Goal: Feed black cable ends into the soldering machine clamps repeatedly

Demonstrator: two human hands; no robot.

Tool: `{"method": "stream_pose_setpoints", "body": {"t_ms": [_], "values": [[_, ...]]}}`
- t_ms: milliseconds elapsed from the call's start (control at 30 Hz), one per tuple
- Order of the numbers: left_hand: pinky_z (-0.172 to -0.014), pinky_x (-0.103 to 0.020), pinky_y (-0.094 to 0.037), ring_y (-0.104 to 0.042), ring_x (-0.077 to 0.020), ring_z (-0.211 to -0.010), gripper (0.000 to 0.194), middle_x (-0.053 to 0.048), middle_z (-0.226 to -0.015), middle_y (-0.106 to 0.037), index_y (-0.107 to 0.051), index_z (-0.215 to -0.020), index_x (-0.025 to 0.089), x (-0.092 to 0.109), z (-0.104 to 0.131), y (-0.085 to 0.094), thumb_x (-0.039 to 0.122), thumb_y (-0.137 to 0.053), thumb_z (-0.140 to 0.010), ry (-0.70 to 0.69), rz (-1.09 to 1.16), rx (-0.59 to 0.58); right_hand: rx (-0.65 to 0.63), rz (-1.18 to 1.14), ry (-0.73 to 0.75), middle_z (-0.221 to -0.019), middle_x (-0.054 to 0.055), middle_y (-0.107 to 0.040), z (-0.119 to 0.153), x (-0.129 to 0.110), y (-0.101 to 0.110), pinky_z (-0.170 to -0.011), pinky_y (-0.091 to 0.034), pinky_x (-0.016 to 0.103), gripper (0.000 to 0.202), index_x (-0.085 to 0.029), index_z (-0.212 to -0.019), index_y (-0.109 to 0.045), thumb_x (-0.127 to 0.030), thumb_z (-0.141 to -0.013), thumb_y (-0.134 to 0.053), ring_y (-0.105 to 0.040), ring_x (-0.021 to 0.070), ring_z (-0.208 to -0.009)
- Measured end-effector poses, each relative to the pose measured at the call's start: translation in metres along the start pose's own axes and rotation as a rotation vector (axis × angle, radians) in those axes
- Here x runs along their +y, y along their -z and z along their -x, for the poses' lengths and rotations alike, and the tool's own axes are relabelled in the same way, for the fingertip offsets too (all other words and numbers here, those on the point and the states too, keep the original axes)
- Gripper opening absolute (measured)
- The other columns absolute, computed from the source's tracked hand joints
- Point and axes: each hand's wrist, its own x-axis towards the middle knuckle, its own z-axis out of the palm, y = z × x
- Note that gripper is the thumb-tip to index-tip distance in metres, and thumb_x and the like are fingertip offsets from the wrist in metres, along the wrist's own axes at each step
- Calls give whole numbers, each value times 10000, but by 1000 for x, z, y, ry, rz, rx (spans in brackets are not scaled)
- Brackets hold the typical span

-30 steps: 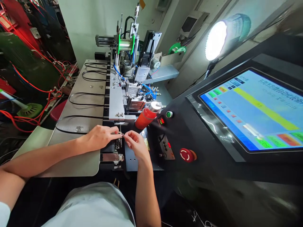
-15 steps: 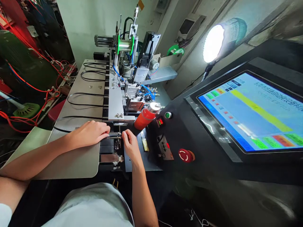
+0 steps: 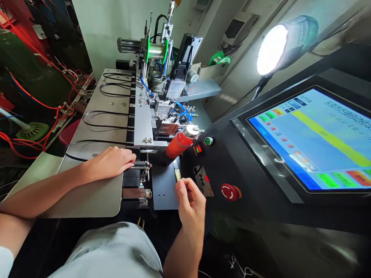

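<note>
My left hand point(image 3: 114, 161) rests palm down at the edge of the metal plate point(image 3: 95, 206). Its fingers are closed on a black cable point(image 3: 139, 163), whose end lies in the small metal clamps point(image 3: 147, 170) of the machine. Red strands seem to show at the cable's tip. To the right, my right hand point(image 3: 191, 199) is closed, thumb and forefinger pinched together. They meet the lower end of a slim tool with a yellowish handle point(image 3: 177, 173) lying on the dark plate point(image 3: 165, 189). Whether the fingers grip this tool cannot be made out.
A red bottle point(image 3: 179, 143) with a silver cap stands just beyond the tool. Several looped black cables point(image 3: 106, 127) lie on the plate. Behind are the machine's slides and a wire spool point(image 3: 156, 52). On the right are a red stop button point(image 3: 230, 192), a touchscreen point(image 3: 313, 139) and a lit lamp point(image 3: 272, 50).
My right hand has left the cable's end at the clamps and moved right and nearer to me, to the tool's handle. My left hand stays on the cable. The view has shifted slightly.
</note>
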Motion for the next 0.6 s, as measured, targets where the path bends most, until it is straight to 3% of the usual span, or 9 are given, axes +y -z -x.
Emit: {"method": "stream_pose_setpoints", "body": {"t_ms": [400, 500, 600], "values": [[-612, -250, -359, -616, -164, -742, 183, -21, -899, -663, -622, -891, 183, 0, 0, -3, 265, -474, -962, 35, -50, 30, -50, -1, 39, -576, -60, -341, 7, -2, -1, -459, -260, 230, 327, -199, -680, -493, -416, -923, -523, -288, 83, -497], [-655, -260, -389, -619, -181, -797, 184, -28, -881, -646, -640, -885, 177, 0, 1, 0, 273, -500, -955, 93, -110, 188, -99, 49, 74, -587, -57, -350, 14, -3, 1, -470, -269, 224, 317, -196, -682, -485, -383, -937, -497, -306, 82, -509], [-683, -255, -402, -609, -155, -782, 275, -7, -821, -649, -645, -848, 178, -1, 6, 11, 342, -467, -979, 86, -61, 447, -204, 133, 106, -601, -48, -385, 26, 0, 5, -496, -295, 220, 309, -194, -680, -469, -346, -949, -470, -355, 85, -531]]}}
